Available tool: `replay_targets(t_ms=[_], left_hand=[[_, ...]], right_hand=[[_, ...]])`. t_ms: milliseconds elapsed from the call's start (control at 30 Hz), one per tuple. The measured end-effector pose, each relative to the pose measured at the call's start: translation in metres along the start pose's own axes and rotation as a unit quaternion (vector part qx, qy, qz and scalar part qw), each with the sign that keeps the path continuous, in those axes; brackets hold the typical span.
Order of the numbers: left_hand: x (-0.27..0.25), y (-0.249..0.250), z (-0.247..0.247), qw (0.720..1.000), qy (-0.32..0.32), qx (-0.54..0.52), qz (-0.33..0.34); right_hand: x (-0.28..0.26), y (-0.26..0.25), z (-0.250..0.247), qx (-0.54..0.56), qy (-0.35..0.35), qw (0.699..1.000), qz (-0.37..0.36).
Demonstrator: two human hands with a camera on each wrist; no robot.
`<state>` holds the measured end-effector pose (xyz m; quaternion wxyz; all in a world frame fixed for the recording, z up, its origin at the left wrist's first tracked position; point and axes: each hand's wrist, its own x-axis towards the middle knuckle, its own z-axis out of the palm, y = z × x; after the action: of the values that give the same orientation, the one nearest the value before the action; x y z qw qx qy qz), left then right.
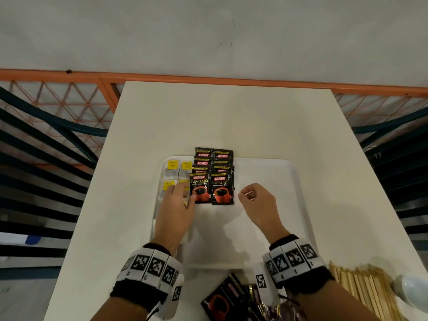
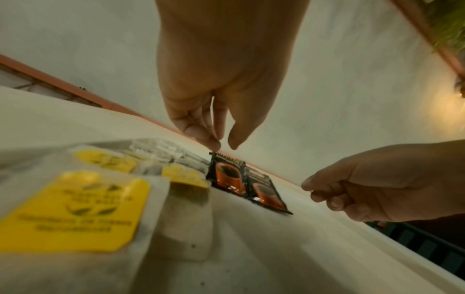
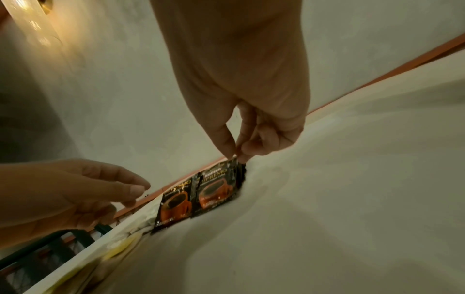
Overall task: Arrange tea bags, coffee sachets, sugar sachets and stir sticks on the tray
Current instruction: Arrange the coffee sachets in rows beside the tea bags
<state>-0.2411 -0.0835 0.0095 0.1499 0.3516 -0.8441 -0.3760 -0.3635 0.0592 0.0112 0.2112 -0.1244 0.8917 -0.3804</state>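
Black coffee sachets [image 1: 212,176] lie upright on the tray [image 1: 273,181], long axis pointing away — hands apart, empty.

White table [image 1: 220,117] against a pale wall [image 1: 208,31] — orange lattice railing [image 1: 58,98] behind.

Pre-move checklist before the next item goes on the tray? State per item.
1. Coffee sachets in two neat overlapping columns on the tray: ok, though the far ones overhang the rim.
2. Tea bags on the tray's left side: ok; left hand hides the near ones.
3. Right hand free to pick: ok, fingers loosely curled, nothing held.
4. Left hand free: cannot tell; its thumb lies at the left front sachet's edge.
5. Bare tray area right of the coffee: ok.
6. Stir sticks on the tray: not ok, they lie on the table.
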Motion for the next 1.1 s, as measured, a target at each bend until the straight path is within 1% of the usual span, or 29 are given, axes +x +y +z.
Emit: replay_targets(t_ms=[33, 100, 167, 267, 367, 467, 533, 600, 700, 767, 800, 867, 933, 1000, 1100], left_hand=[[-0.007, 0.0, -0.003, 1.0, -0.008, -0.006, 0.01], [-0.026, 0.0, -0.008, 0.998, -0.056, -0.013, 0.027], [-0.05, -0.002, -0.009, 0.991, -0.122, -0.018, 0.052], [-0.088, -0.006, -0.007, 0.97, -0.227, -0.007, 0.081], [-0.119, -0.011, -0.005, 0.946, -0.309, 0.042, 0.092], [-0.138, -0.013, -0.002, 0.927, -0.354, 0.097, 0.084], [-0.146, -0.013, 0.002, 0.918, -0.37, 0.125, 0.067], [-0.152, -0.011, 0.006, 0.906, -0.379, 0.176, 0.073], [-0.157, -0.007, 0.014, 0.895, -0.367, 0.233, 0.105], [-0.16, -0.004, 0.019, 0.894, -0.358, 0.24, 0.121], [-0.162, -0.004, 0.021, 0.899, -0.352, 0.23, 0.125], [-0.163, -0.004, 0.022, 0.92, -0.333, 0.164, 0.122], [-0.164, -0.006, 0.02, 0.938, -0.334, 0.044, 0.085], [-0.165, -0.008, 0.019, 0.939, -0.338, -0.054, 0.049], [-0.169, -0.014, 0.019, 0.943, -0.313, -0.108, 0.041]], right_hand=[[-0.006, 0.0, -0.006, -0.008, -0.002, 1.0, -0.009], [-0.023, 0.004, -0.019, -0.024, -0.019, 0.999, -0.029], [-0.045, 0.011, -0.03, -0.038, -0.046, 0.997, -0.043], [-0.083, 0.03, -0.043, -0.08, -0.101, 0.99, -0.06], [-0.118, 0.051, -0.051, -0.146, -0.165, 0.973, -0.072], [-0.146, 0.07, -0.051, -0.257, -0.208, 0.939, -0.094], [-0.16, 0.079, -0.048, -0.336, -0.219, 0.911, -0.097], [-0.169, 0.08, -0.043, -0.385, -0.221, 0.89, -0.1], [-0.174, 0.078, -0.034, -0.398, -0.188, 0.888, -0.13], [-0.175, 0.074, -0.029, -0.4, -0.172, 0.887, -0.152], [-0.175, 0.072, -0.028, -0.397, -0.169, 0.888, -0.159], [-0.175, 0.068, -0.025, -0.384, -0.172, 0.89, -0.174], [-0.174, 0.063, -0.023, -0.373, -0.182, 0.89, -0.189], [-0.173, 0.058, -0.022, -0.338, -0.203, 0.895, -0.207], [-0.173, 0.049, -0.022, -0.219, -0.248, 0.916, -0.229]])
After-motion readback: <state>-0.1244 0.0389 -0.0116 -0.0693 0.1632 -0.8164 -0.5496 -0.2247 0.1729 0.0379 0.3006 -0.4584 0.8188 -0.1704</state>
